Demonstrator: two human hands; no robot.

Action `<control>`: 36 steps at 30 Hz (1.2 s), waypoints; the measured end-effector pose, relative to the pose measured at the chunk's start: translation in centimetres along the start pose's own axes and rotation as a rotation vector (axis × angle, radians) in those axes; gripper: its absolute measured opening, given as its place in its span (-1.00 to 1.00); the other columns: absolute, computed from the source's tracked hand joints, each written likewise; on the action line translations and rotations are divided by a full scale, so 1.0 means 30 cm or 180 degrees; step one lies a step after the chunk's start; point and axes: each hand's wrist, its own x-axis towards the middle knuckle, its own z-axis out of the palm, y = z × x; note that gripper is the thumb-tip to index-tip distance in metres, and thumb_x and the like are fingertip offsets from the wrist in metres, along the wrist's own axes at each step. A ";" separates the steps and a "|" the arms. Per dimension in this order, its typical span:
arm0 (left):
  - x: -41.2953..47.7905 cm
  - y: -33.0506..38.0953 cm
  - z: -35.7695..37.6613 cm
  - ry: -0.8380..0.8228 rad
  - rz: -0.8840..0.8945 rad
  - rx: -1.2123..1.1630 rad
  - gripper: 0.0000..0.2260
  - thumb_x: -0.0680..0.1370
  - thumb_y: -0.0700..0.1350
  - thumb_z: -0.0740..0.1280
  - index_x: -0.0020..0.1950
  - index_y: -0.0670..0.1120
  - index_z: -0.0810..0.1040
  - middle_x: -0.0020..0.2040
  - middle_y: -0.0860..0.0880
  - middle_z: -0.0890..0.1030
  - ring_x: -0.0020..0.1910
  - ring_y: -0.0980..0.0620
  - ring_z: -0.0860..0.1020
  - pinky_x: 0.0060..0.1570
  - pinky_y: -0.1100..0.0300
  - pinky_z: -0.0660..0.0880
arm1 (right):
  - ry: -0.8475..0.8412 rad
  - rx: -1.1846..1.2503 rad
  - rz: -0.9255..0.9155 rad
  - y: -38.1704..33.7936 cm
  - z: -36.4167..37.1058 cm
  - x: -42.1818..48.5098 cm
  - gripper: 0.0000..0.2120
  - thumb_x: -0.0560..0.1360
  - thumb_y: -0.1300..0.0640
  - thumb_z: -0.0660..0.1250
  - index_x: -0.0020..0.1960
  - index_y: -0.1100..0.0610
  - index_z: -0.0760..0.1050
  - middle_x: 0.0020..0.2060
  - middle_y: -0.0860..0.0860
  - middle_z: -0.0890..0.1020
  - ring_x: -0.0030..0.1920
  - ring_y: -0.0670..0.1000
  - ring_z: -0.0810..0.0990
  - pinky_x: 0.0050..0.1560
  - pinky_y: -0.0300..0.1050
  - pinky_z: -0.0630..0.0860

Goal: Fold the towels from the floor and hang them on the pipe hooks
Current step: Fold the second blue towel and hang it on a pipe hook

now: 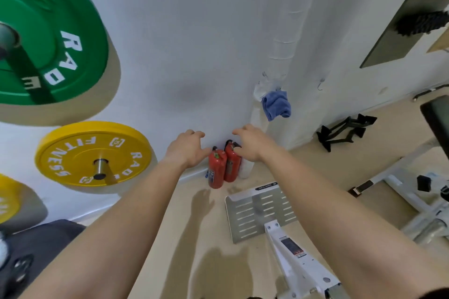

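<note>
Both forearms entered from the near edge and ran far-ward toward the corner of the room. Left hand (187, 147) and right hand (251, 144) were held out side by side, palms down, fingers spread and slightly curled, and neither held anything. 2 red fire extinguishers (223, 167) stood upright on the floor (194, 226) at the wall, seen between and beyond the 2 hands.

Blue towel (277, 104) hung bunched on the white pipe (289, 39), which ran vertically up the corner. It lay far and right of both hands, above the right hand and apart from it; the right hand was clearly the nearer. Its bulk drooped downward from its hook, so its long axis was roughly vertical. A whitish item (261, 88) hung just left of it, too blurred to identify. 1 bare hook (321, 85) showed to the right on the wall side of the pipe.

No towel was visible on the floor within this view. Judged from this, at least 1 towel was already hung, and any next pick-up would require turning away from the corner. Green weight plate (48, 39) and yellow weight plate (94, 153) occupied the left wall.
</note>
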 end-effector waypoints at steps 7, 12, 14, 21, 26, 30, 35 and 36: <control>-0.347 -0.148 0.090 0.0126 -0.0311 0.0039 -0.46 0.54 0.14 0.28 0.48 -0.03 0.36 0.39 -0.12 0.43 0.36 -0.14 0.41 0.29 -0.01 0.40 | -0.0085 -0.0085 -0.0357 -0.237 0.177 -0.229 -0.48 0.52 0.01 0.25 0.47 0.00 0.31 0.34 0.07 0.39 0.32 0.17 0.43 0.24 0.09 0.46; -0.692 -0.206 0.294 -0.0027 -0.0517 -0.0060 -0.48 0.54 0.13 0.29 0.47 -0.01 0.36 0.37 -0.08 0.44 0.36 -0.12 0.41 0.25 -0.02 0.43 | -0.0371 0.0159 -0.0464 -0.332 0.435 -0.480 -0.46 0.51 0.00 0.27 0.47 0.03 0.31 0.35 0.10 0.38 0.35 0.19 0.41 0.32 0.08 0.42; -0.856 -0.238 0.385 -0.0164 -0.0682 -0.0120 -0.47 0.54 0.14 0.29 0.47 0.01 0.35 0.38 -0.06 0.42 0.37 -0.11 0.39 0.24 -0.05 0.44 | -0.0534 0.0181 -0.0440 -0.366 0.557 -0.602 -0.42 0.52 -0.02 0.29 0.51 0.02 0.28 0.40 0.10 0.35 0.39 0.18 0.39 0.35 0.07 0.39; -1.406 -0.372 0.597 -0.0585 -0.1159 -0.0125 -0.48 0.55 0.12 0.27 0.48 0.01 0.32 0.37 -0.07 0.40 0.35 -0.13 0.39 0.23 -0.06 0.44 | -0.1199 0.0081 -0.0499 -0.534 0.901 -1.007 -0.42 0.52 -0.02 0.28 0.52 0.00 0.26 0.41 0.11 0.34 0.35 0.21 0.40 0.29 0.10 0.44; -1.693 -0.479 0.661 -0.0629 -0.1412 -0.0119 -0.50 0.56 0.10 0.26 0.47 -0.01 0.33 0.37 -0.08 0.41 0.34 -0.13 0.39 0.22 -0.06 0.44 | -0.1305 0.0073 -0.0636 -0.689 1.028 -1.201 -0.43 0.54 0.00 0.25 0.52 0.01 0.24 0.44 0.10 0.31 0.38 0.18 0.38 0.26 0.10 0.44; -1.903 -0.562 0.708 -0.0587 -0.1516 -0.0267 -0.50 0.55 0.10 0.27 0.46 -0.01 0.35 0.35 -0.08 0.42 0.33 -0.13 0.41 0.23 -0.07 0.44 | -0.1407 0.0023 -0.0710 -0.826 1.132 -1.365 -0.45 0.55 0.01 0.24 0.52 0.01 0.25 0.43 0.09 0.32 0.37 0.16 0.38 0.24 0.08 0.43; -2.222 -0.719 0.788 -0.0490 -0.1540 -0.0525 -0.50 0.54 0.10 0.29 0.45 -0.01 0.37 0.33 -0.08 0.44 0.33 -0.12 0.42 0.24 -0.08 0.44 | -0.1485 0.0007 -0.0710 -1.047 1.310 -1.613 -0.46 0.55 0.00 0.24 0.51 0.01 0.27 0.43 0.07 0.33 0.37 0.16 0.38 0.25 0.10 0.46; -2.311 -0.770 0.813 -0.0478 -0.1542 -0.0568 -0.51 0.54 0.10 0.29 0.44 -0.01 0.38 0.33 -0.08 0.44 0.32 -0.12 0.43 0.24 -0.07 0.44 | -0.1501 0.0013 -0.0709 -1.109 1.364 -1.677 -0.46 0.55 0.00 0.24 0.51 0.01 0.27 0.43 0.07 0.33 0.37 0.16 0.39 0.25 0.09 0.45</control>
